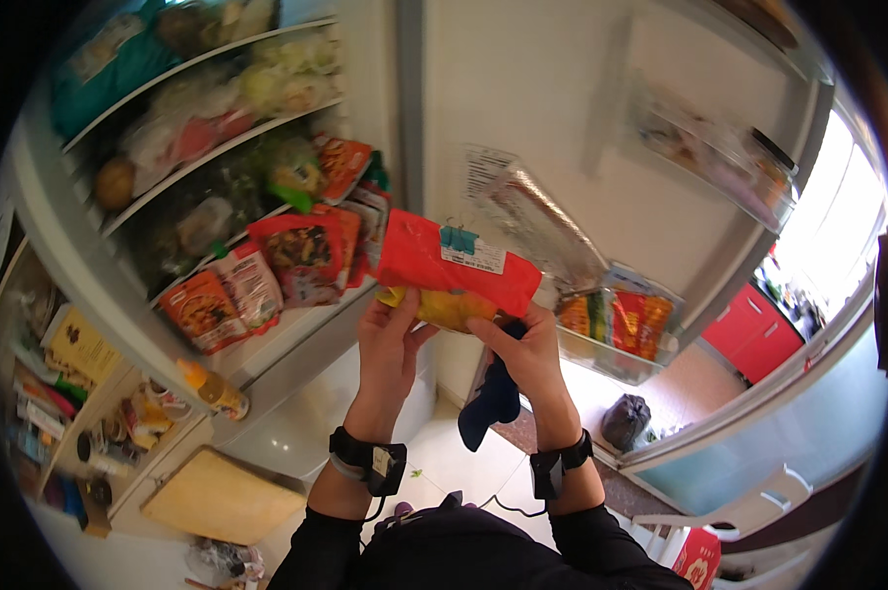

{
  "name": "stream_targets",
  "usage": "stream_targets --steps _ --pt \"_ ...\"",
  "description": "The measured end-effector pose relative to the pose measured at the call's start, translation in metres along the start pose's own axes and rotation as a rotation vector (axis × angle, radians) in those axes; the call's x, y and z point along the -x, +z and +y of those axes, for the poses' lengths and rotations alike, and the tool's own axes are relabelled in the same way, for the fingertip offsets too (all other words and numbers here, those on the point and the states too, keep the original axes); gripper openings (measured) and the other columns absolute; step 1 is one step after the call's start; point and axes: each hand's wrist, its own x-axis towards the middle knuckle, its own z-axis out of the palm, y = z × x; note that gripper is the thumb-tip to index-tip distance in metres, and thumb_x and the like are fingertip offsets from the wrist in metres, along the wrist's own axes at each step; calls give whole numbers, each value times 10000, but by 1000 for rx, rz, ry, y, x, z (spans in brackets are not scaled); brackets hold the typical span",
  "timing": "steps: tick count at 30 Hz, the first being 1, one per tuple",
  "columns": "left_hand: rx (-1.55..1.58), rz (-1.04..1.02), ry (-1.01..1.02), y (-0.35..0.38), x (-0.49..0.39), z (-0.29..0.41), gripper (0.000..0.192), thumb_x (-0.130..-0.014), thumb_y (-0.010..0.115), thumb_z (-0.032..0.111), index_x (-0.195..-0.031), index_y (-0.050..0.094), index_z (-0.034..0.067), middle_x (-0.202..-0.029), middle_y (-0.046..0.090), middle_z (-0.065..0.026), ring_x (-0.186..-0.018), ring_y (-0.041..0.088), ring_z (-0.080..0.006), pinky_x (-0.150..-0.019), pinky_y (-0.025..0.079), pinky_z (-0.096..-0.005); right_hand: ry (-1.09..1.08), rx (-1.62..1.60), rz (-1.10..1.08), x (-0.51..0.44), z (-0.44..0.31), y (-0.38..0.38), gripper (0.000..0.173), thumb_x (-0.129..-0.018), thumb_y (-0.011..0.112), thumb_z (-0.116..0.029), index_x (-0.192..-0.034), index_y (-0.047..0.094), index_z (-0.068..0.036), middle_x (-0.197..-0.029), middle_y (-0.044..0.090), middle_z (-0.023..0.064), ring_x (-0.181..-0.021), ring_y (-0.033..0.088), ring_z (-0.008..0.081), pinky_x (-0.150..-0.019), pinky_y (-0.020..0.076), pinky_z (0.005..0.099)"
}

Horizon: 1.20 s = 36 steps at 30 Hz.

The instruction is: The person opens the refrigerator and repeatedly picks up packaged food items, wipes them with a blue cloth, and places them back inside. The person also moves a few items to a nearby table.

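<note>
Both of my hands grip a red plastic food pouch (455, 254) in front of the open refrigerator. On its far part sit a teal binder clip (458, 240) and a white printed label (480, 258). A yellow area (447, 306) shows along the near edge; I cannot tell whether it is the same pouch or a second packet. My left hand (386, 332) pinches the left end, thumb on top. At the right end, my right hand (525, 350) holds on with its thumb across the yellow part. A dark navy cloth (492, 402) hangs beside and partly behind my right hand.
Refrigerator shelves (215, 44) at left hold bagged food. Several red and orange food packets (300, 251) stand on the lowest visible one. Door bins (613, 354) carry more packets. A yellow-capped bottle (219, 391) stands left; a white chair (761, 494) is at lower right.
</note>
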Motion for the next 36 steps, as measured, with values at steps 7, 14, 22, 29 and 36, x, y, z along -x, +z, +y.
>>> stream_targets --steps 7,14,22,29,36 --pt "-20 90 132 -47 25 26 266 -976 588 126 -1234 543 77 -1182 641 -54 -1033 652 -160 -878 573 -314 44 -198 -96 -26 38 60 246 -853 724 -121 -1078 698 -25 -759 655 23 -528 523 54 -493 399 198" --pt "-13 305 222 -100 35 47 248 -970 607 139 -1205 581 63 -1162 650 -52 -1019 652 -142 -847 575 -269 84 -81 -206 -33 60 117 245 -829 756 -125 -1040 704 -12 -758 662 16 -540 524 52 -488 392 205" --pt "20 308 246 -119 43 71 376 -979 599 176 -1322 512 48 -1257 604 -83 -1111 617 -173 -916 555 -284 0 -59 -191 -39 69 154 222 -805 772 -178 -937 724 -6 -637 638 14 -505 547 57 -478 405 218" --pt "-70 202 177 -112 45 90 544 -992 568 170 -1469 341 41 -1459 437 -170 -1299 497 -266 -1066 464 -373 -210 60 92 -83 51 169 154 -808 773 -126 -843 692 0 -671 626 14 -561 547 67 -501 392 223" --pt "-125 -102 243 -94 0 116 652 -1034 403 422 -1505 262 -7 -1575 247 -164 -1466 226 -273 -1206 183 -406 -453 270 308 -141 23 197 274 -774 782 -228 -908 711 0 -729 687 77 -642 621 130 -607 483 286"
